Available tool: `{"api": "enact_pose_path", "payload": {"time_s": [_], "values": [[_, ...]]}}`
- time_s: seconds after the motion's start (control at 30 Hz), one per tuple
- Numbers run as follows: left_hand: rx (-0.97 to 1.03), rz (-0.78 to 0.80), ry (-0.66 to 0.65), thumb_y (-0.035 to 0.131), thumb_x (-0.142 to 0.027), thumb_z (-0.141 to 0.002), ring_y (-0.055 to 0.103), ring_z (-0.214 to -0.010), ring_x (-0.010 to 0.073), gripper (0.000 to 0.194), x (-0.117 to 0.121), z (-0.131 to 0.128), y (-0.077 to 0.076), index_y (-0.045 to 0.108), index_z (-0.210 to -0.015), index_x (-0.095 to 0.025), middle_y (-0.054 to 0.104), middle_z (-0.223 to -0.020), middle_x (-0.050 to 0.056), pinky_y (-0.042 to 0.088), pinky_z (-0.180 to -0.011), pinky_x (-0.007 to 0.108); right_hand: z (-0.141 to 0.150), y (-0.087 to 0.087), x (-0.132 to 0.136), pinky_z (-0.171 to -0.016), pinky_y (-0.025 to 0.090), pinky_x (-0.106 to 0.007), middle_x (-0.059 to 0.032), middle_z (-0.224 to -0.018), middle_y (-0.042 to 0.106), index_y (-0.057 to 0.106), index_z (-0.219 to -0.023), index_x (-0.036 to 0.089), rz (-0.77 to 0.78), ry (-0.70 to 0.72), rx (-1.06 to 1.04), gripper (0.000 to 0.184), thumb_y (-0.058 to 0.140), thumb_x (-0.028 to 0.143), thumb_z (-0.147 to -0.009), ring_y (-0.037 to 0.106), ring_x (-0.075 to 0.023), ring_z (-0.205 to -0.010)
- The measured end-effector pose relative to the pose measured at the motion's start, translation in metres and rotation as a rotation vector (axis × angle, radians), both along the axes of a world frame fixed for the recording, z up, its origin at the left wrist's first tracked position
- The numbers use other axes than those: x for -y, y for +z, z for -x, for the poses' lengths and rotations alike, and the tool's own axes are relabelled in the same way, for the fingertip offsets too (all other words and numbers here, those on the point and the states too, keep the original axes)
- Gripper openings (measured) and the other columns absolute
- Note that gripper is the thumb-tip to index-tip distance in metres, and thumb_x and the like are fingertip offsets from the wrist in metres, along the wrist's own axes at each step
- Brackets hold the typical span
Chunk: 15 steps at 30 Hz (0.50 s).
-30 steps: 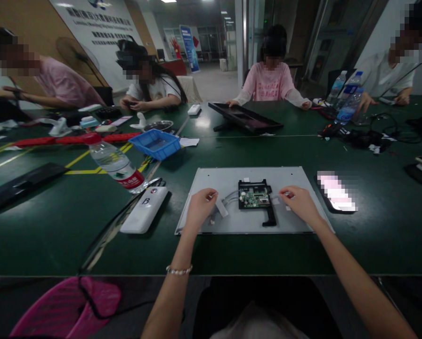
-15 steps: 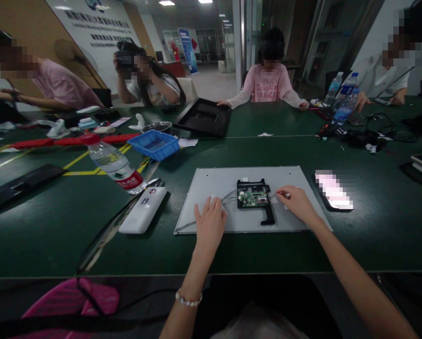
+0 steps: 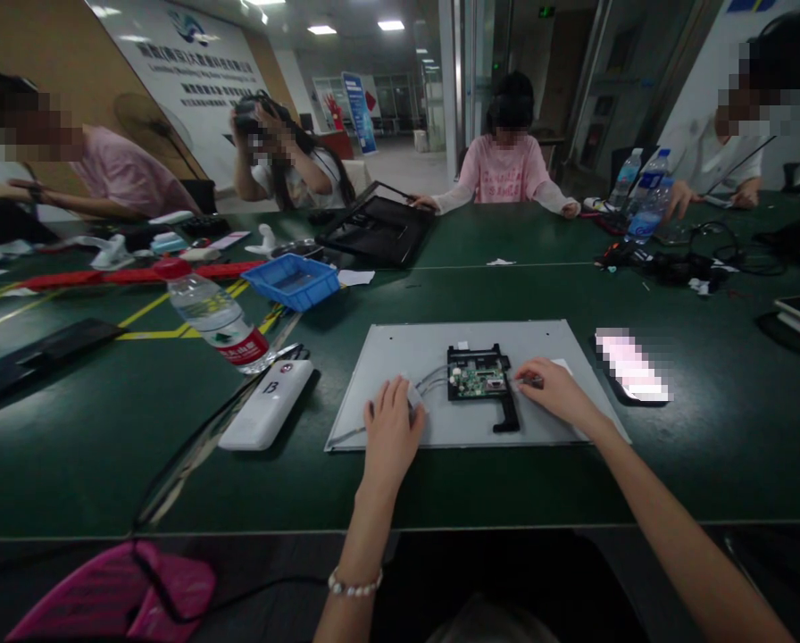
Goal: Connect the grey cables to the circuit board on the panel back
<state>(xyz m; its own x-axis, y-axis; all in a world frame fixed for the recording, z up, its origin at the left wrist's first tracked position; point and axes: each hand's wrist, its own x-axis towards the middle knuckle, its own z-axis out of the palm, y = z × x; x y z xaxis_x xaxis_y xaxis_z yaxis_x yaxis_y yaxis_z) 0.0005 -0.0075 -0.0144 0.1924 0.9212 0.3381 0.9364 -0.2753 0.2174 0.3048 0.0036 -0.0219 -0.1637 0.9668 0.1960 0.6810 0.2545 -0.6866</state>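
Observation:
On the green table lies a light grey flat panel [image 3: 387, 344] with a black bracket [image 3: 507, 415] on its middle, carrying a green circuit board [image 3: 479, 382]. Grey cables [image 3: 433, 379] run from the board's left side toward my left hand [image 3: 392, 424]. That hand rests on the panel's left part, fingers apart and slightly bent, beside a small pale piece [image 3: 414, 396] partly hidden by them. Just off the board's right edge, my right hand [image 3: 554, 390] is closed in a pinch. What sits between its fingertips is too small to make out.
Left of the panel lie a white power bank [image 3: 267, 406] and a tilted water bottle [image 3: 219, 317]. A blue tray [image 3: 293, 281] stands behind them; a phone [image 3: 631, 364] lies to the right. Across the table, a person [image 3: 507, 165] touches a black frame [image 3: 379, 228].
My left hand's fingers have bent more, and the pale piece beside them shows more clearly. My right hand has shifted slightly left, closer to the board. The view has tilted up a little.

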Motion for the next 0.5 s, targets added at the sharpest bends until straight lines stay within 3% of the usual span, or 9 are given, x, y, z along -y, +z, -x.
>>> {"api": "enact_pose_path", "payload": {"time_s": [0.23,0.37,0.5], "values": [[0.138,-0.126,-0.084,0.041,-0.023,-0.092,0.038,-0.131,0.0283,0.035,-0.0013,0.0043,0.0028,0.044,-0.127,-0.017,0.047,-0.134,0.016,0.033,-0.105,0.05,-0.0028,0.0017,-0.002,-0.072,0.049,-0.03,-0.0025,-0.081,0.068,0.065,-0.085,0.019,0.078,-0.054,-0.203,0.012,0.057,0.022,-0.078,0.063,-0.0166,-0.075],[0.14,-0.109,-0.151,0.042,-0.023,-0.093,0.038,-0.131,0.0268,0.03,0.0002,0.0048,0.005,0.048,-0.121,-0.019,0.048,-0.133,0.014,0.033,-0.106,0.048,-0.0033,-0.0013,-0.0056,-0.07,0.05,-0.03,-0.0031,-0.081,0.07,0.067,-0.086,0.018,0.149,-0.032,-0.331,0.014,0.058,0.025,-0.077,0.064,-0.0168,-0.074],[0.105,-0.094,-0.171,0.042,-0.024,-0.092,0.035,-0.133,0.0271,0.029,0.0011,0.0051,0.0038,0.049,-0.12,-0.02,0.047,-0.134,0.012,0.031,-0.108,0.049,0.0032,-0.0018,-0.0056,-0.074,0.05,-0.032,-0.0029,-0.083,0.071,0.068,-0.086,0.019,0.127,-0.005,-0.321,0.014,0.058,0.025,-0.078,0.065,-0.0171,-0.076]]}}
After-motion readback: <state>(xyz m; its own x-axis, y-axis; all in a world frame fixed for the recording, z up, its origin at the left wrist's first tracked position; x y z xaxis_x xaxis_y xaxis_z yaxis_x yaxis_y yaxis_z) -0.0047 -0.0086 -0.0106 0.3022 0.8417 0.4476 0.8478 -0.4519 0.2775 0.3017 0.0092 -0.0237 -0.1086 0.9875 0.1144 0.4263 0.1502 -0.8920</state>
